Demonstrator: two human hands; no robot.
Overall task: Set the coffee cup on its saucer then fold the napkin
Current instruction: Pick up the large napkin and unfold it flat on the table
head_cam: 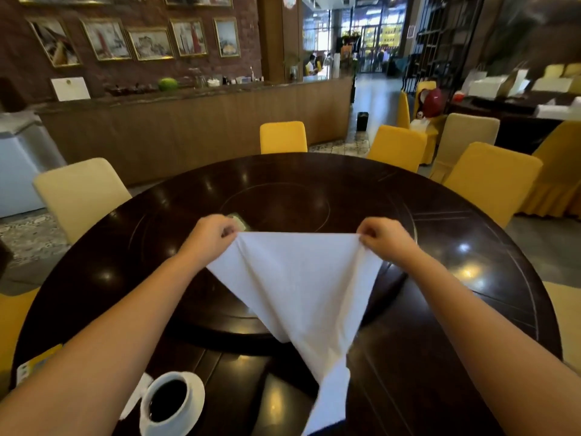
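Both hands pinching white napkin corners, cup on saucer

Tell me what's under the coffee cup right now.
The coffee cup, full of dark coffee, sits on a white saucer on the dark table. The left forearm covers the saucer's left edge, so anything there is hidden.

Dark round table; yellow chairs
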